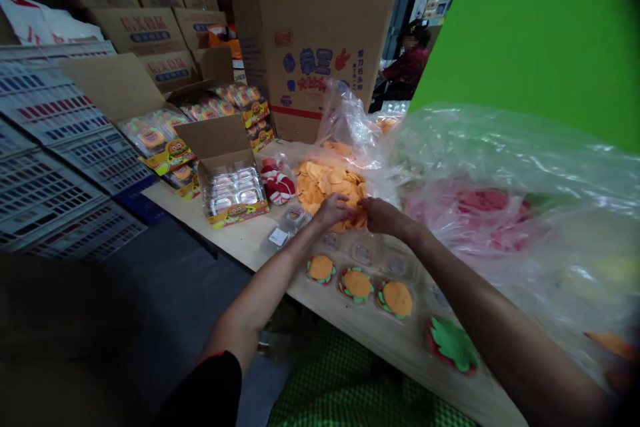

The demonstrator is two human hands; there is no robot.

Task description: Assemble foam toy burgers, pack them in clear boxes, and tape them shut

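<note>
In front of me, both hands are at a clear plastic bag of thin orange discs [320, 180]. My left hand [334, 210] lies over the near side of the pile, fingers stretched and slightly apart. At the pile's right edge, my right hand [381, 216] has its fingers pressed together; what they pinch is too small to make out. Below the hands, three clear plastic boxes hold burger-like stacks, each topped by an orange disc [357, 285] over green and red layers. Farther right, a box shows a green leaf-shaped piece [455, 345] on red.
Left on the table are a display carton [237, 197] of packed clear boxes, a red-and-white bundle [278, 181] and filled burger packs [153, 137]. A bag of pink pieces [483, 210] lies right. Big cartons [320, 33] and plastic crates [65, 120] stand behind. A person [407, 63] sits far back.
</note>
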